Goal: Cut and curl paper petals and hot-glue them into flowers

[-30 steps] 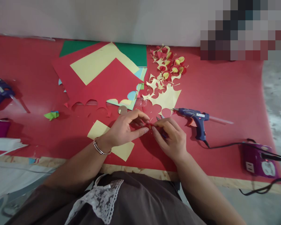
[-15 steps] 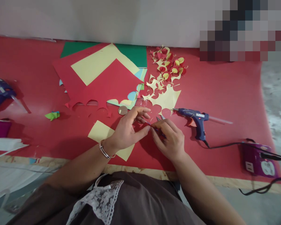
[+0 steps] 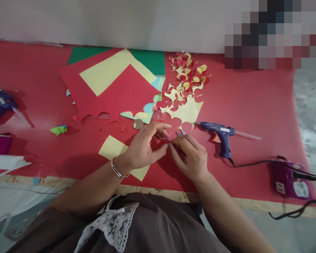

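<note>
My left hand (image 3: 144, 146) hovers over the red tabletop with its fingers curled and its thumb held in front. Whatever lies inside those fingers is hidden, red against red. Facing it, my right hand (image 3: 190, 154) pinches a thin blue stick (image 3: 168, 139) whose tip points at the left fingers. Grey blades of a pair of scissors (image 3: 178, 134) show just beyond the right knuckles, the rest covered by that hand. A yellow paper strip (image 3: 109, 149) lies partly under my left wrist. Close to the left knuckles is a small round disc (image 3: 138, 124).
A blue glue gun (image 3: 221, 131) lies to the right, its cord reaching a purple box (image 3: 289, 179). Another glue gun (image 3: 1, 103) is far left. Red paper (image 3: 116, 95), yellow scraps (image 3: 188, 109) and red-yellow paper pieces (image 3: 186, 84) lie ahead. A green paper piece (image 3: 59, 130) sits left.
My left thumb has drawn slightly back from the right fingertips, and the blue stick's tip shows more clearly between the hands. The things on the table look unchanged.
</note>
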`<state>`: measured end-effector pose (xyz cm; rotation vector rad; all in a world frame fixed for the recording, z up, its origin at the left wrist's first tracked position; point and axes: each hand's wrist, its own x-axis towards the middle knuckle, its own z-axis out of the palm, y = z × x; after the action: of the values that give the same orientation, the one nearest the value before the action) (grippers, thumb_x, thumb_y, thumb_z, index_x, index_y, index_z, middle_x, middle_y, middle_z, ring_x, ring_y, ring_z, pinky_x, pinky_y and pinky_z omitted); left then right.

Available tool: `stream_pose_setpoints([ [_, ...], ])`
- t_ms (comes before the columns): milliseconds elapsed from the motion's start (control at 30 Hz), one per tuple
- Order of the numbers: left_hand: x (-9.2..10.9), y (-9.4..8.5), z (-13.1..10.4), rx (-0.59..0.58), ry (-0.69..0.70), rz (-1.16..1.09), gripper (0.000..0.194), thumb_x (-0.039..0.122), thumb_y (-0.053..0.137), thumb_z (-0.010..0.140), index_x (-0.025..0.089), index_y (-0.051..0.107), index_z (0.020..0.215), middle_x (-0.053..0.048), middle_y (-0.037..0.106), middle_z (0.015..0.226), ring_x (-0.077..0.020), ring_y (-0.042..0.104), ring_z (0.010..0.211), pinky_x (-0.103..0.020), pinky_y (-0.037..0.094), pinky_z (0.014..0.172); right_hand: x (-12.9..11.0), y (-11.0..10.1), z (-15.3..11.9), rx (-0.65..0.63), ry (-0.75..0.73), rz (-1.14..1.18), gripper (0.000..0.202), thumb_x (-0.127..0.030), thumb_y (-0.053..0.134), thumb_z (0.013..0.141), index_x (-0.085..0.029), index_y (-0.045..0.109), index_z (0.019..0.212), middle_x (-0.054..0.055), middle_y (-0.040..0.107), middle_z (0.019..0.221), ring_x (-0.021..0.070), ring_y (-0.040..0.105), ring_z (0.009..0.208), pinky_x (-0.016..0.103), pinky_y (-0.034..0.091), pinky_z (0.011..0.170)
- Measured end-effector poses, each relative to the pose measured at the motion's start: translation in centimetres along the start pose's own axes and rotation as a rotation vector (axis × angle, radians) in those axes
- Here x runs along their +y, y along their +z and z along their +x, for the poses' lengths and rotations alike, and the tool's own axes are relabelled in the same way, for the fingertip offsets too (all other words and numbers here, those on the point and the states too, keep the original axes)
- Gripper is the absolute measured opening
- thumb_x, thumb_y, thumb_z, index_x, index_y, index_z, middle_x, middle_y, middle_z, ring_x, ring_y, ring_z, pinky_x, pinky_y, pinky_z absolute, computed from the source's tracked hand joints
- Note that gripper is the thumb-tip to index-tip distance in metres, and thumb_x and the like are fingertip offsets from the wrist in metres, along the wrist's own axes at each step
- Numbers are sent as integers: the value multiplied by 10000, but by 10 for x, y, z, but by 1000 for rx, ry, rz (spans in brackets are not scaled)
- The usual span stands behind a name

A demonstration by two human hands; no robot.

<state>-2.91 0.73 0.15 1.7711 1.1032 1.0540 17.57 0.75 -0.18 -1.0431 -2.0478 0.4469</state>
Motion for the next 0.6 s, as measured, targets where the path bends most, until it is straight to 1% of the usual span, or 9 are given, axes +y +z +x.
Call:
stream_pose_setpoints([
  [167,5,-1,0,19,27,44,448,171,700,942,252,575,1364,-70,739,1112,-192,721,1037,-351,637,932,-2,-1,3,30,-21,-2,98,-144,643,1008,-221,650,949,41,710,843,141,670,652,267,525,574],
  [267,7,-4,0,21,2,80,395,192,696,953,245,595,1332,-65,760,1090,-196,736,1040,-357,636,938,-2,-2,3,26,-22,-14,98,-152,638,1014,-226,646,950,38,702,834,138,658,640,266,516,565],
  [433,6,-10,1,-16,-86,-53,265,224,697,978,218,645,1237,-68,791,1039,-181,779,977,-309,662,884,-1,-1,2,21,-17,-16,93,-140,655,1002,-219,645,953,38,702,831,141,656,645,266,513,573],
  [600,4,-12,3,-38,-130,-171,274,237,752,960,199,652,1212,-67,796,1011,-161,785,924,-292,668,892,0,-1,1,49,1,-5,94,-137,673,994,-224,658,962,48,726,871,149,693,674,262,536,577],
])
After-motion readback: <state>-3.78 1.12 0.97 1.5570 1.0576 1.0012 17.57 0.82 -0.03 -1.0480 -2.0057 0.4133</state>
